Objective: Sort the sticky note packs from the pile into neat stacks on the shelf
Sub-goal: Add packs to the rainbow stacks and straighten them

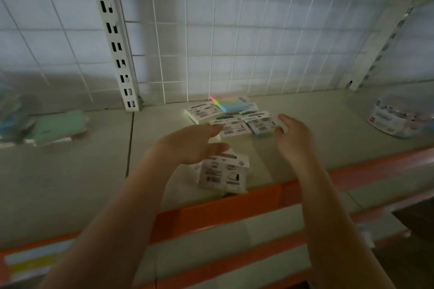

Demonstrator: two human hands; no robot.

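Several sticky note packs (234, 126) lie in a loose pile at the middle back of the grey shelf (70, 183), label sides up. One rainbow-edged pack (231, 103) sits at the rear of the pile. A small stack of packs (224, 175) stands near the shelf's front edge. My left hand (192, 144) hovers with fingers straight between the front stack and the pile, holding nothing. My right hand (292, 135) reaches to the pile's right side; its fingertips touch the right edge of a blue pack (261, 125).
A white wire grid (234, 30) backs the shelf, with a slotted upright (115, 37) at left. Green and pastel pads (56, 126) lie at the far left. A clear bag of small items (397, 116) sits at the far right. An orange rail (234, 211) edges the shelf front.
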